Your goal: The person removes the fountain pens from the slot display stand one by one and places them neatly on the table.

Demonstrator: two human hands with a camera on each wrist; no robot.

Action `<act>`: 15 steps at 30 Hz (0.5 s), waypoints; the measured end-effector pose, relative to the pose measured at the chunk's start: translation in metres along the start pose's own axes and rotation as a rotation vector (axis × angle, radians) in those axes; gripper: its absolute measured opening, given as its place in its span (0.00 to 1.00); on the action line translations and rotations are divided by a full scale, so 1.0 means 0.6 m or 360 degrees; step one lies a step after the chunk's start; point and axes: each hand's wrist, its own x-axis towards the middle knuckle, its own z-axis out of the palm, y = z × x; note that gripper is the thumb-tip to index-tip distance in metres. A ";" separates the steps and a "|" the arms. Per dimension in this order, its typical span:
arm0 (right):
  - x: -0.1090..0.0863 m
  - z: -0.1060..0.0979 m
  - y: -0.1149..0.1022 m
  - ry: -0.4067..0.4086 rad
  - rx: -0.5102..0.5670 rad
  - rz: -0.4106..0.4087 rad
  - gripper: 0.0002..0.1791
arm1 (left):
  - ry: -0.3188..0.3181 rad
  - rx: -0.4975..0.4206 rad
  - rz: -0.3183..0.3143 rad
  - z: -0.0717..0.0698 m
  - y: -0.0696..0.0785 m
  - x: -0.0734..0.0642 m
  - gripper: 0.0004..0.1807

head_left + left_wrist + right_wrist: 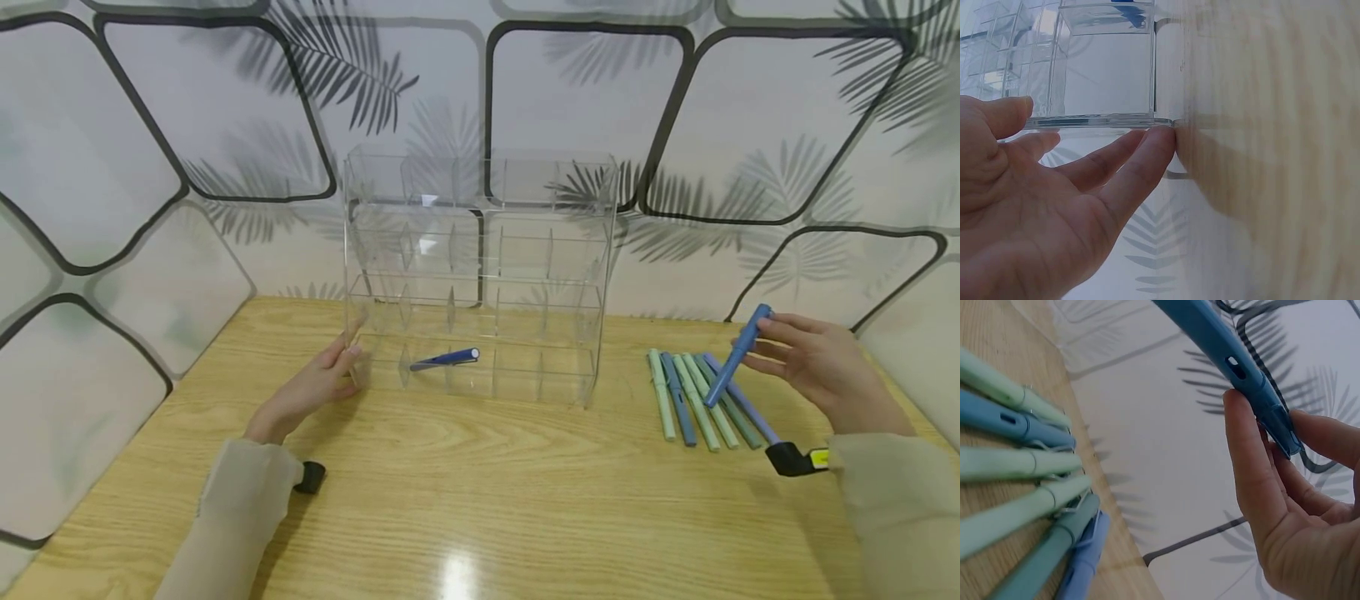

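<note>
A clear acrylic rack [472,287] with rows of compartments stands on the table. My left hand [318,383] holds its lower left side panel, with the thumb on one side and the fingers along the outer face [1100,119]. In the bottom row leans a dark blue pen [446,359]. At the right, my right hand [821,362] pinches a blue pen [738,357] near its clip end and keeps it tilted above a row of pens. The right wrist view shows this blue pen [1216,347] between thumb and fingers.
Under the right hand lie several capped pens, among them a pale green pen [662,396], a blue pen [678,400] and a violet pen [750,404]. A patterned wall covering [420,75] rises behind the wooden table [480,483].
</note>
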 end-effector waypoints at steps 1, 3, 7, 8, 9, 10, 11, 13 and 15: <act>-0.001 -0.003 -0.002 0.0008 0.0013 0.0008 0.19 | -0.0003 0.0003 0.0000 0.000 0.000 0.000 0.34; -0.001 -0.009 -0.007 0.0020 0.0026 0.0024 0.19 | -0.0004 0.0012 -0.0006 0.000 0.001 0.000 0.34; 0.000 -0.018 -0.013 0.0026 0.0032 0.0051 0.20 | 0.0002 0.0011 -0.0011 0.001 0.003 -0.001 0.34; 0.001 -0.019 -0.013 0.0019 0.0031 0.0056 0.20 | 0.0004 0.0010 -0.0014 0.001 0.004 -0.001 0.34; 0.001 -0.021 -0.014 0.0013 0.0029 0.0060 0.20 | 0.0005 0.0009 -0.0015 0.001 0.004 -0.001 0.34; 0.001 -0.023 -0.014 0.0005 0.0020 0.0064 0.21 | 0.0005 0.0008 -0.0013 0.001 0.004 -0.001 0.34; 0.002 -0.025 -0.015 -0.0002 0.0001 0.0065 0.21 | 0.0005 0.0007 -0.0012 0.001 0.003 -0.001 0.34; 0.001 -0.029 -0.016 -0.0004 -0.0057 0.0063 0.21 | 0.0000 0.0006 -0.0013 0.001 0.003 -0.001 0.34; 0.001 -0.035 -0.018 0.0011 -0.0105 0.0066 0.21 | -0.0002 0.0007 -0.0010 0.000 0.003 -0.001 0.34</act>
